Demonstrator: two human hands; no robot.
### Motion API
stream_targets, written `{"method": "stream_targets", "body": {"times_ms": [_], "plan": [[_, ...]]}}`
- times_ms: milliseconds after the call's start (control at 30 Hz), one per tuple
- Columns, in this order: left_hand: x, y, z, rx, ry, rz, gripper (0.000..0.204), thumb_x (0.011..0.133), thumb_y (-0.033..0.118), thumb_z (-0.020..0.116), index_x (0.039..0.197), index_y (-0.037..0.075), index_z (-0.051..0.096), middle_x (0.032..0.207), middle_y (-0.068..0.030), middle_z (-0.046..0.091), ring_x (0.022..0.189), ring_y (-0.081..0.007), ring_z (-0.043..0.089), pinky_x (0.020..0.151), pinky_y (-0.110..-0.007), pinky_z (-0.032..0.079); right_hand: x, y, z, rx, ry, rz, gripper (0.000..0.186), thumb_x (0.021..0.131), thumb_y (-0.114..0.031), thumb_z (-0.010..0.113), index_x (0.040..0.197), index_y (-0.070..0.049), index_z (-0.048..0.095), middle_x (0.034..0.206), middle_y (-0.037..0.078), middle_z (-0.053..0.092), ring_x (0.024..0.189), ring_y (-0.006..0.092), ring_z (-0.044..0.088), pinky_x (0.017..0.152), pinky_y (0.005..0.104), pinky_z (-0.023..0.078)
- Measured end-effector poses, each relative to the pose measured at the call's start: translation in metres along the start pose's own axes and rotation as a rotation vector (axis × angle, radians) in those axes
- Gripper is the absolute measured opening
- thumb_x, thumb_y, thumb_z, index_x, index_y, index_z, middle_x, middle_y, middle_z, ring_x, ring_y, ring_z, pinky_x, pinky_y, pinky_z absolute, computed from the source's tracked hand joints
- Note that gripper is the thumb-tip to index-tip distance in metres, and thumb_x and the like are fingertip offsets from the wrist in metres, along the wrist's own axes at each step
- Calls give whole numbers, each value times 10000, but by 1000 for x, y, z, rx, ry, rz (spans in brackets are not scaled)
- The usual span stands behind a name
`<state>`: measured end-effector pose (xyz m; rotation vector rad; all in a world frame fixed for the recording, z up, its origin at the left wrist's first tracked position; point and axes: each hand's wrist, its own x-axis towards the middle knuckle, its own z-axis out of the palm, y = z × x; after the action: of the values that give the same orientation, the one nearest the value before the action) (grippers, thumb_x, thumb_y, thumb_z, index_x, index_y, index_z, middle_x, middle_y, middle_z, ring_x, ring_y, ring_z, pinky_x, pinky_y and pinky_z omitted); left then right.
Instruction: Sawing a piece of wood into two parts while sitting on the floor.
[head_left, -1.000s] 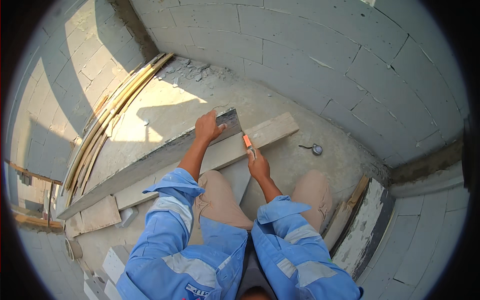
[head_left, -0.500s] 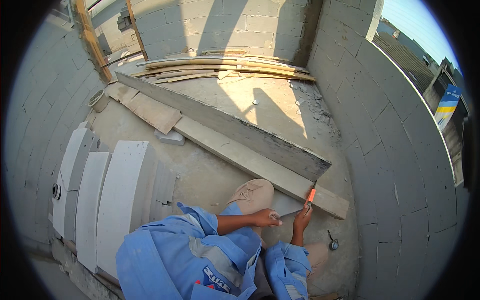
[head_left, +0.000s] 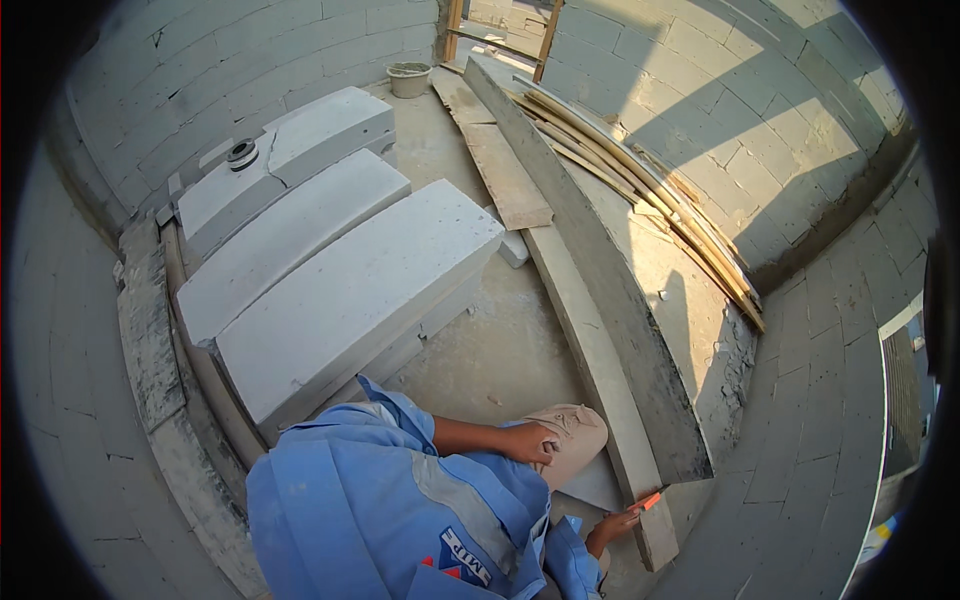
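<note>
My left hand (head_left: 532,443) is curled closed by my bent knee; whether it holds anything small I cannot make out. My right hand (head_left: 618,520) grips an orange-handled cutter (head_left: 648,501) at the near end of a long pale beam (head_left: 582,335) lying on the floor. Its blade end is by the lower corner of a long, thin grey board (head_left: 648,370) that stands on edge along the beam. Flat, weathered boards (head_left: 510,185) lie across the beam's far part.
Large white blocks (head_left: 350,280) are stacked at my left, a dark ring-shaped object (head_left: 243,155) on one. Long timber strips (head_left: 660,205) lie along the sunlit back wall. A bucket (head_left: 410,82) stands by an opening (head_left: 500,30). A block wall (head_left: 810,420) is at my right.
My left hand has left the grey board's top and drawn back to my knee. My view has swung left towards the white blocks. My right hand keeps the cutter.
</note>
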<state>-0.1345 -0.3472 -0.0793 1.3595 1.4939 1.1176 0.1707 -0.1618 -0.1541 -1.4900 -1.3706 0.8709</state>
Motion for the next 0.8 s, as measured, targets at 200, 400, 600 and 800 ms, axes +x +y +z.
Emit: {"method": "stream_targets", "body": {"times_ms": [200,400,600,800], "plan": [[-10,-3,2,-181,115,-49,450,801,238,727,1124,-63,644,1000,-192,720,888,-237,711,802,-338,553,-1,-14,-2,4,5,-52,605,1037,-517,394,1185,58,511,717,91,484,520,169,465,445,321,391],[-9,-10,3,-143,102,-53,438,808,245,727,1125,-47,653,981,-177,726,858,-223,710,783,-326,551,-6,-32,-1,57,55,-12,598,1034,-520,392,1165,49,521,732,84,486,522,158,458,441,311,381],[-2,-7,-6,-210,-31,-169,486,815,294,751,1159,-35,653,965,-161,732,841,-198,711,773,-315,545,15,2,-6,278,72,313,490,995,-575,394,1040,-115,555,660,20,464,493,126,438,413,292,319],[37,45,7,-299,-465,-403,584,922,369,690,1321,-31,538,1161,-141,667,1000,-206,691,837,-319,546,14,-33,0,30,104,226,568,994,-611,368,1019,-86,582,616,21,479,461,121,479,384,303,343]]}}
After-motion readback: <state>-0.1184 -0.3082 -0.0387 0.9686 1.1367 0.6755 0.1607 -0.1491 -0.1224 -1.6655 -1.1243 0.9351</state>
